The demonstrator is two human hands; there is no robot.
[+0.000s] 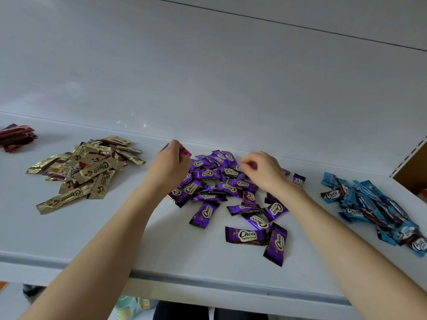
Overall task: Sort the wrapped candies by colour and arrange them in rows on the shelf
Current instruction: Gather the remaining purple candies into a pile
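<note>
Far left, red candies (16,137) cropped, left hand (168,167) half-hiding pink candy (186,153)

Shelf (97,232): smooth white surface, faint sheen. Purple candies (231,188), gold candies (92,169), blue candies (369,204): glossy, crinkled foil-like wrappers. Box (413,167): matt brown cardboard.

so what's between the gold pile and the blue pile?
Head view: the purple pile, with the left hand gripping a pink candy and the right hand over it.
</note>
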